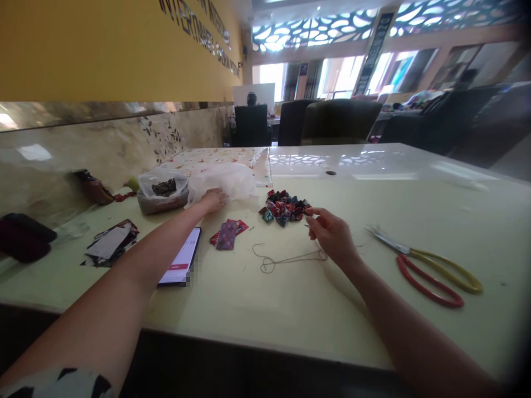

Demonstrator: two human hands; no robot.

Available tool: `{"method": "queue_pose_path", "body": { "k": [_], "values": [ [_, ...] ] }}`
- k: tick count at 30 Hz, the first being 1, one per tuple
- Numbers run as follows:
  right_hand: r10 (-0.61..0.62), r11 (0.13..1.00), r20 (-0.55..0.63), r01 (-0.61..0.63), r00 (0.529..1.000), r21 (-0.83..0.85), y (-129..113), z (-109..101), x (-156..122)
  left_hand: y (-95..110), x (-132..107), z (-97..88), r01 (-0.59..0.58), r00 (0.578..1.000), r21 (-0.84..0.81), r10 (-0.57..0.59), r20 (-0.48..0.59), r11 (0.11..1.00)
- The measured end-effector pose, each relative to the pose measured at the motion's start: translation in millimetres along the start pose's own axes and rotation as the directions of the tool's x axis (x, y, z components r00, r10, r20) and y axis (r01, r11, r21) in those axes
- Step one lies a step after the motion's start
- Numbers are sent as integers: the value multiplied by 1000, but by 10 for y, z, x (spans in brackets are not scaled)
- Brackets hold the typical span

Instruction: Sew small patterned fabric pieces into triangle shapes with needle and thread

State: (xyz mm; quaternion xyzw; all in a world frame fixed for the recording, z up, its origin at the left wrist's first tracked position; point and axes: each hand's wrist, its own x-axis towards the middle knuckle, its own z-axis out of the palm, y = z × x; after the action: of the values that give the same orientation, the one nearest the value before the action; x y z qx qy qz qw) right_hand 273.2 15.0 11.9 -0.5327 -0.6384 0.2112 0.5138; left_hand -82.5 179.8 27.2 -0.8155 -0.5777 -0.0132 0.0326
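Observation:
My left hand (213, 200) reaches forward, fingers stretched out, and lies against the near side of a crumpled translucent white plastic bag (236, 179). Thumb and fingers of my right hand (332, 235) are pinched together on a needle, whose thin tip just shows. A long brown thread (290, 260) trails in loops over the table beneath that hand. Just left of its fingertips sits a pile of small stuffed patterned fabric pieces (286, 207), red, dark and green. Nearer me, below my left hand, is a small stack of flat patterned fabric pieces (227, 235).
Scissors (409, 251) with red and yellow handles lie at right. A phone (182, 260) is under my left forearm. Further left are fabric scraps (112, 241), a bag-lined container (160, 204), a brown bottle (93, 187) and a dark object (25, 236). Chairs (340, 121) stand beyond the table.

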Motion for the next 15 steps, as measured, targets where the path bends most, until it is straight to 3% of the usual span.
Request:
{"method": "queue_pose_path", "body": {
  "k": [3,7,11,15],
  "values": [
    [24,999,52,-22,998,-38,19,13,-12,92,-65,-60,51,998,-4,-51,-28,999],
    [34,996,100,-25,994,-84,-21,24,-51,264,-383,-125,53,996,-37,-56,-66,998],
    [12,998,141,-3,990,-59,-115,63,-118,387,-708,-98,56,998,-113,-52,38,992],
    [-9,998,170,19,985,-57,-160,119,-169,438,-838,-57,75,991,-200,-50,127,977]
  ]
}}
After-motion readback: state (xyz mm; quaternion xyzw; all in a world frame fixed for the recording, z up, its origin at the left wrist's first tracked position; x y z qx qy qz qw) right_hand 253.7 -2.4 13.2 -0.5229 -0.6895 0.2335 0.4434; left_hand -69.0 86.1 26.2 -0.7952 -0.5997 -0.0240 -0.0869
